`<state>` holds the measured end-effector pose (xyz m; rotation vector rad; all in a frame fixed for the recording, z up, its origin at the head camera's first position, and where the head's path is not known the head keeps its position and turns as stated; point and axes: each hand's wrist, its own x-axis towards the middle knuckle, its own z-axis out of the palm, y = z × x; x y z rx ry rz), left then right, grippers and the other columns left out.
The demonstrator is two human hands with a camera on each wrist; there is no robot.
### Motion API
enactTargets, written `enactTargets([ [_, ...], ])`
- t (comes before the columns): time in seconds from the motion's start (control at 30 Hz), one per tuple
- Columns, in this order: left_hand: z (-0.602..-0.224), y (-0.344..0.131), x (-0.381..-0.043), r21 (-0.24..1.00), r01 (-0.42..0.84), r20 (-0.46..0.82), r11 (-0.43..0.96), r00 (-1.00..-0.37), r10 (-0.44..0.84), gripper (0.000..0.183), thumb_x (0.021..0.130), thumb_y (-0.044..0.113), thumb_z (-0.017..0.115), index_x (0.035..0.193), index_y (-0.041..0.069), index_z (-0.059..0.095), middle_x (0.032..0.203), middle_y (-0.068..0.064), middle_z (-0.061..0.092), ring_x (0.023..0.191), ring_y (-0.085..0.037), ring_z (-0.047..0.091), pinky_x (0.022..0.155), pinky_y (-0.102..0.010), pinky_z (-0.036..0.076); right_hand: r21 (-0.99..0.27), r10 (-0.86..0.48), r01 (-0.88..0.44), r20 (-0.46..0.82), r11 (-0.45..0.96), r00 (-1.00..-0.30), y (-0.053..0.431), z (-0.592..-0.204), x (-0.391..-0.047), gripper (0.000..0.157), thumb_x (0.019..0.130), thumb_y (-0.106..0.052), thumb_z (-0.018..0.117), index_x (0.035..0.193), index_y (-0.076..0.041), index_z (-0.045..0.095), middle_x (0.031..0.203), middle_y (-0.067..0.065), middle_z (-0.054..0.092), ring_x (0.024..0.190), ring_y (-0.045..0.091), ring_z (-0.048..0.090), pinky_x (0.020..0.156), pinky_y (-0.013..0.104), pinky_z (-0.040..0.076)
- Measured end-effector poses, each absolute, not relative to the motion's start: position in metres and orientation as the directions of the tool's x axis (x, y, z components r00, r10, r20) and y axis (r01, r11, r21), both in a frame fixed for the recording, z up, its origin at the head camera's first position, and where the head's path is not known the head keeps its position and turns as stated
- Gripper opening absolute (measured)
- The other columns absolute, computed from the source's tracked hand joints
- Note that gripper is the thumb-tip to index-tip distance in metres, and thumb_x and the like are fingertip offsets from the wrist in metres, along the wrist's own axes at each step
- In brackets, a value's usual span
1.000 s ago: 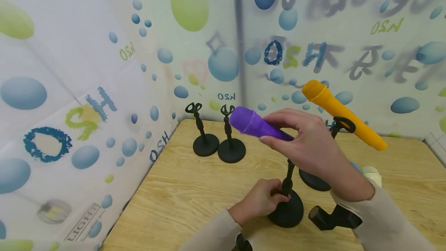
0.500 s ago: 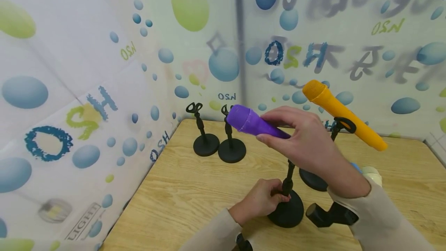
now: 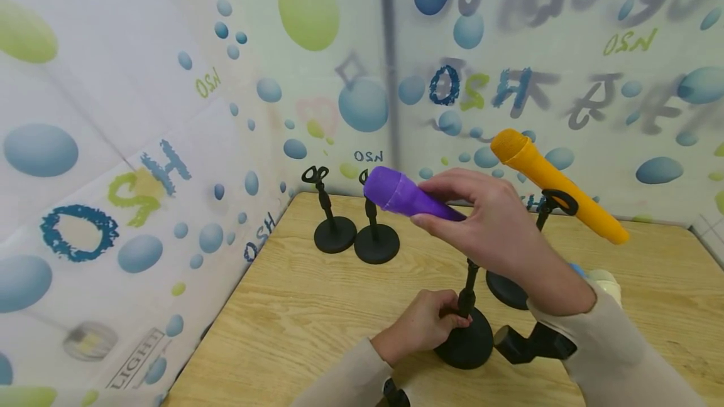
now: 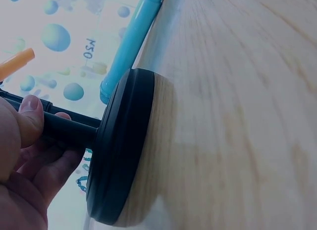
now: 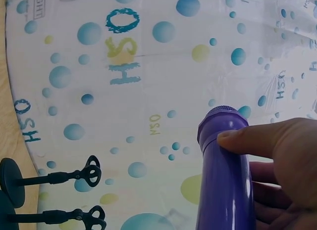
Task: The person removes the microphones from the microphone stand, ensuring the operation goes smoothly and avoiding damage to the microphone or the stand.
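My right hand (image 3: 492,222) grips a purple microphone (image 3: 410,196), its head tilted up and to the left. In the right wrist view, the thumb presses on the purple microphone (image 5: 225,180) just below its head. Lower down, my left hand (image 3: 427,319) holds the pole of a black microphone stand (image 3: 466,344). The left wrist view shows thumb and fingers around that pole, just above the round base (image 4: 121,151), which stands on the table. My right hand hides the top of this stand in the head view.
An orange microphone (image 3: 565,193) sits slanted in the clip of another stand (image 3: 509,291), behind my right hand. Two bare stands (image 3: 335,234) are at the back left. A cream microphone (image 3: 605,284) and a light blue one (image 4: 131,42) lie on the wooden table (image 3: 283,331).
My right hand has drifted slightly left and upward with the purple microphone. My left hand and the stand it holds have stayed in place.
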<state>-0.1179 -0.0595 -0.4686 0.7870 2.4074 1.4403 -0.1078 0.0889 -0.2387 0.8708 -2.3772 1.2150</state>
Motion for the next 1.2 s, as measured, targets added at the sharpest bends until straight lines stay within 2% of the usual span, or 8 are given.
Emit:
enactTargets([
  [0.4,-0.469,-0.059,-0.118,0.859,0.351,0.096,0.373,-0.826,0.556,0.005,0.103,0.005,0.072,0.105,0.007,0.076,0.102,-0.001,0.084,0.094,0.01,0.069,0.086,-0.012,0.056,-0.626,-0.37,-0.632,0.512,0.457,-0.775,0.085,-0.234,-0.108,0.036,0.094,-0.024,0.087,0.126,-0.009,0.079,0.124,0.011,0.078,0.109,0.029,0.076,0.094,0.055,0.064],
  [1.2,-0.47,-0.058,-0.118,0.848,0.378,0.13,0.371,-0.828,0.546,0.002,0.099,0.009,0.077,0.101,0.008,0.078,0.097,0.0,0.084,0.087,0.012,0.065,0.078,-0.011,0.054,-0.633,-0.396,-0.645,0.51,0.428,-0.763,0.077,-0.227,-0.112,0.029,0.096,-0.024,0.085,0.122,-0.012,0.08,0.118,0.005,0.079,0.105,0.022,0.075,0.094,0.051,0.065],
])
